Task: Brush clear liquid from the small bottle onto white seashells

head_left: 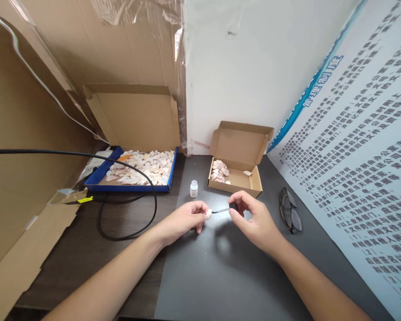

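White shell in tight left hand pinch, black-capped brush in right hand.

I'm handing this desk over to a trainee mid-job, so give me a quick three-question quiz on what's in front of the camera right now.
1. True or false: the bottle stands upright between the blue tray and the cardboard box.
2. The right hand holds the tip of the brush against: A) the shell in the left hand, B) the bottle, C) the cardboard box.
3. Which holds more shells, the blue tray or the cardboard box?
Key: 1 true; 2 A; 3 the blue tray.
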`<action>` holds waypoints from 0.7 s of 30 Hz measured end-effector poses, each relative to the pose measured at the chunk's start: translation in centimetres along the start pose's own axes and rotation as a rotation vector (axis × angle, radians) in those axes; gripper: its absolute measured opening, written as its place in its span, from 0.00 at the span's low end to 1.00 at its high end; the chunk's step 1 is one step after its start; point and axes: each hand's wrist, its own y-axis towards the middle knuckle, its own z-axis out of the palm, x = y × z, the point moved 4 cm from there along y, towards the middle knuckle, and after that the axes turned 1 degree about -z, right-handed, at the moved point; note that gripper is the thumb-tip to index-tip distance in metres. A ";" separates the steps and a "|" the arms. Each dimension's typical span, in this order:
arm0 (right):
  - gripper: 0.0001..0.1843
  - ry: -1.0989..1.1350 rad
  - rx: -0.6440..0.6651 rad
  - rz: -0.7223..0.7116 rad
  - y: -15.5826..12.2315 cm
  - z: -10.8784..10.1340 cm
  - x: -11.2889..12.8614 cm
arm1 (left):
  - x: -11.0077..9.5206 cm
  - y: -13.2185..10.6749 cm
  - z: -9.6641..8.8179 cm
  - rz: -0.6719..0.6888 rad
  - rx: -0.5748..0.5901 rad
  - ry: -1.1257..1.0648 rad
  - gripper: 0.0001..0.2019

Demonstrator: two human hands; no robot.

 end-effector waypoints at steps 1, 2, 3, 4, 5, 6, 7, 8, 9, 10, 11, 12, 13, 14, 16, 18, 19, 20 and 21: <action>0.03 0.005 -0.010 0.001 0.0 -0.1 0.0 | 0.0 0.0 0.0 -0.008 0.004 -0.023 0.11; 0.04 0.015 -0.014 0.001 0.0 -0.1 0.0 | 0.0 0.0 0.1 -0.016 0.007 -0.047 0.11; 0.04 0.025 -0.015 -0.001 0.0 -0.1 0.0 | -0.1 -0.1 0.1 -0.023 0.009 -0.071 0.11; 0.05 0.034 -0.010 -0.002 0.0 0.0 0.1 | -0.1 -0.1 0.2 -0.029 0.012 -0.093 0.11; 0.05 0.040 0.000 -0.003 0.0 0.0 0.1 | -0.2 -0.2 0.2 -0.035 0.014 -0.113 0.12; 0.06 0.041 0.011 -0.004 0.0 0.1 0.1 | -0.3 -0.2 0.3 -0.040 0.017 -0.130 0.12; 0.05 0.036 0.017 -0.005 0.1 0.1 0.1 | -0.4 -0.3 0.3 -0.045 0.020 -0.145 0.12; 0.05 0.029 0.015 -0.006 0.1 0.1 0.1 | -0.5 -0.3 0.3 -0.049 0.023 -0.158 0.12; 0.04 0.021 0.006 -0.008 0.1 0.0 0.1 | -0.6 -0.4 0.4 -0.053 0.026 -0.170 0.12; 0.03 0.015 -0.007 -0.009 0.1 0.0 0.1 | -0.6 -0.4 0.4 -0.056 0.030 -0.181 0.12; 0.03 0.014 -0.019 -0.011 0.1 -0.1 0.1 | -0.6 -0.4 0.4 -0.058 0.034 -0.191 0.12; 0.03 0.019 -0.025 -0.014 0.1 -0.1 0.1 | -0.6 -0.5 0.4 -0.061 0.038 -0.200 0.12; 0.04 0.028 -0.023 -0.019 0.1 -0.2 0.1 | -0.6 -0.5 0.4 -0.063 0.043 -0.209 0.12; 0.04 0.035 -0.015 -0.024 0.0 -0.1 0.1 | -0.6 -0.5 0.4 -0.066 0.048 -0.218 0.12; 0.05 0.034 0.003 -0.031 0.0 -0.1 0.1 | -0.6 -0.6 0.4 -0.069 0.058 -0.236 0.12; 0.04 0.014 0.007 -0.032 -0.1 0.0 0.1 | -0.6 -0.6 0.4 -0.071 0.068 -0.252 0.12; 0.04 0.006 0.002 -0.033 -0.1 -0.1 0.1 | -0.5 -0.6 0.4 -0.071 0.072 -0.259 0.13; 0.04 0.004 -0.004 -0.036 -0.1 -0.1 0.1 | -0.5 -0.6 0.4 -0.071 0.075 -0.266 0.13; 0.04 0.009 -0.010 -0.041 -0.1 -0.1 0.1 | -0.5 -0.6 0.4 -0.072 0.077 -0.272 0.13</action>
